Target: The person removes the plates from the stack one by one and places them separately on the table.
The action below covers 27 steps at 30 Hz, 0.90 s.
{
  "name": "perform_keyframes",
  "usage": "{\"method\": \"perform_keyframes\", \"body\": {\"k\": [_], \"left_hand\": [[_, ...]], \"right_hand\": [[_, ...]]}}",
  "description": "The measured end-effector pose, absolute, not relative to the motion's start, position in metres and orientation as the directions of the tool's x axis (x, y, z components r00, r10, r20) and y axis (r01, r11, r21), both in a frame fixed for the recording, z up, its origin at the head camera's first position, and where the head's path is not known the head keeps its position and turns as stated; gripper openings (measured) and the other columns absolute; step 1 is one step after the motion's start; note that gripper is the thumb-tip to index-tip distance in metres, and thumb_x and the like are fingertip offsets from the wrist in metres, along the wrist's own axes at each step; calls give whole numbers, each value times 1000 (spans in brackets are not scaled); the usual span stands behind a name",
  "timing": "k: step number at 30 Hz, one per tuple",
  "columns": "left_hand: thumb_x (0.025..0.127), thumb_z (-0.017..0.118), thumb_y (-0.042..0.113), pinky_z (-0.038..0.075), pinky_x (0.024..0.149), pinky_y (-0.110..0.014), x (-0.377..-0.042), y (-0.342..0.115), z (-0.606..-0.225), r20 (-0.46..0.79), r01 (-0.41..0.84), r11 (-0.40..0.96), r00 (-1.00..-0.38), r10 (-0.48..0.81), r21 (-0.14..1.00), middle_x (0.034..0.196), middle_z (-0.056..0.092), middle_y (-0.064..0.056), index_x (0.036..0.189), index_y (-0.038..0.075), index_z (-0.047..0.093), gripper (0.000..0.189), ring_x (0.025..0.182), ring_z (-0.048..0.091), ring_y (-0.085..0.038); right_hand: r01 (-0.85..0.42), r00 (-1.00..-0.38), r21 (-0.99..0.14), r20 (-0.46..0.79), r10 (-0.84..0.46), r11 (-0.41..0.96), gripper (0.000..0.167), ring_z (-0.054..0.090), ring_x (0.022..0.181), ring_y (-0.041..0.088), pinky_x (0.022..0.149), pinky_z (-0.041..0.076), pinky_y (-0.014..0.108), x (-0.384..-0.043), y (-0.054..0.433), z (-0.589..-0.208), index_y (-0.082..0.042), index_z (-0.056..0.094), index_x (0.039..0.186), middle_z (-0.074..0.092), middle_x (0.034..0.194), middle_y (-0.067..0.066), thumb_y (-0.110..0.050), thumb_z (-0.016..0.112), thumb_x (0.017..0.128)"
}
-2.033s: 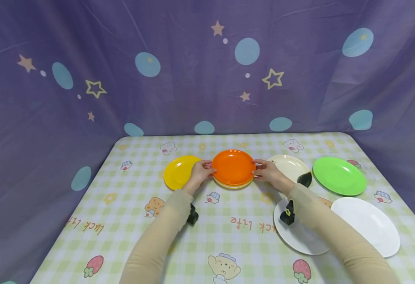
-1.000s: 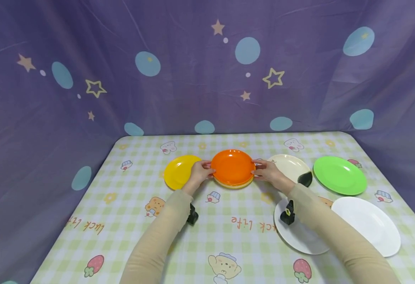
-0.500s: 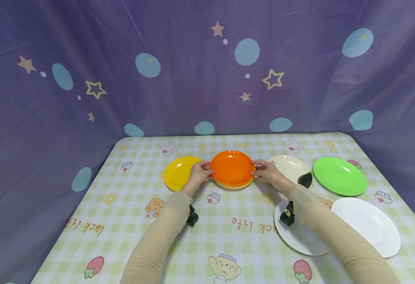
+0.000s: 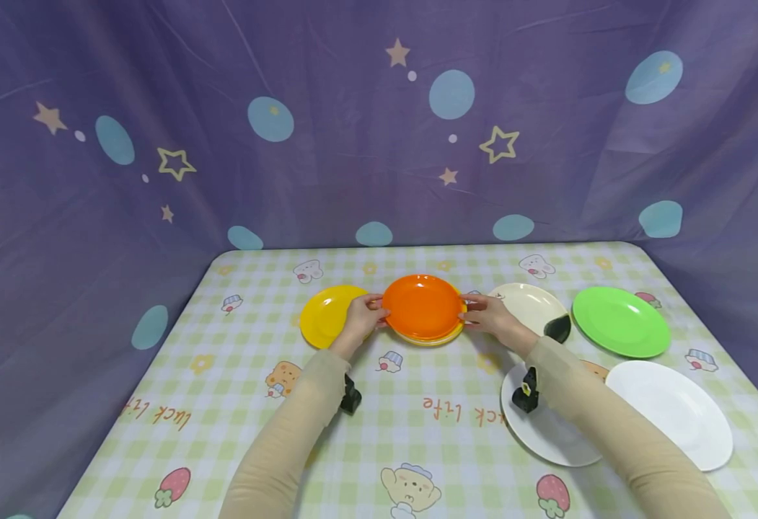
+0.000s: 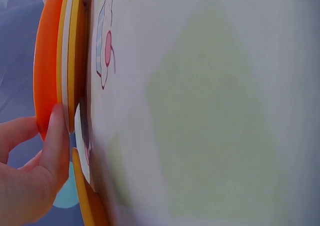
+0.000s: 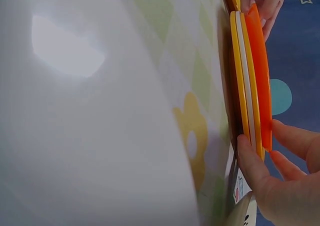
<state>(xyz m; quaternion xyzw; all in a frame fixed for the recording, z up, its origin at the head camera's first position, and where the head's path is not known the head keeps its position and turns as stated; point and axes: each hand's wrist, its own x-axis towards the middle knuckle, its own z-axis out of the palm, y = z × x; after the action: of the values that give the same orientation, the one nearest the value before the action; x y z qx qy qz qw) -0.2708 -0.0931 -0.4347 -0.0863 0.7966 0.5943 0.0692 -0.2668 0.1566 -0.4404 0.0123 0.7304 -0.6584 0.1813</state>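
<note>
An orange plate [image 4: 421, 308] tops a stack near the middle of the table. Beneath it, in the right wrist view, come an upper yellow plate [image 6: 252, 66], a white plate [image 6: 244, 61] and a lower yellow plate [image 6: 237, 56]. The orange one sits slightly left of those below. My left hand [image 4: 360, 318] grips the orange plate's left edge between thumb and fingers. On the right side my right hand [image 4: 490, 316] holds the stack, its thumb [image 6: 250, 158] along the lower plates and fingertips at the orange rim.
A separate yellow plate [image 4: 323, 317] lies left of the stack, partly behind the left hand. To the right are a cream plate [image 4: 528, 303] with a dark patch, a green plate [image 4: 619, 321] and two white oval plates [image 4: 671, 411], one partly under the right forearm.
The orange plate has shifted slightly left over the plates under it, and the left hand has moved with it. The right hand stays in place.
</note>
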Motion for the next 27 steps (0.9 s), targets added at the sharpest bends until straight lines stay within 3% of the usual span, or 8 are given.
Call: {"method": "perform_keyframes", "body": {"k": [8,19,27], "left_hand": [[81,59,0,55,63,-26,-273,-96,-437,-233,-243,235,-970,-69,941,95,56,-15,119,2,53,38,60,57,-12],[83,58,2,55,61,-27,-272,-101,-438,-256,-260,203,-965,-50,944,90,55,-14,121,2,51,39,55,58,-13],[84,57,1,55,61,-29,-271,-101,-434,-287,-291,157,-957,-52,944,92,56,-15,122,2,50,39,51,57,-13]], "right_hand": [[258,-931,-956,-285,-226,142,52,57,82,10,89,45,37,-266,157,-440,8,30,133,33,132,30,6,50,85],[173,-955,-950,-226,-189,261,50,58,75,7,74,52,24,-267,155,-442,12,38,127,40,126,31,6,56,80],[157,-960,-944,-215,-178,290,50,59,77,8,75,52,25,-267,156,-443,12,39,126,42,125,30,4,57,80]]}}
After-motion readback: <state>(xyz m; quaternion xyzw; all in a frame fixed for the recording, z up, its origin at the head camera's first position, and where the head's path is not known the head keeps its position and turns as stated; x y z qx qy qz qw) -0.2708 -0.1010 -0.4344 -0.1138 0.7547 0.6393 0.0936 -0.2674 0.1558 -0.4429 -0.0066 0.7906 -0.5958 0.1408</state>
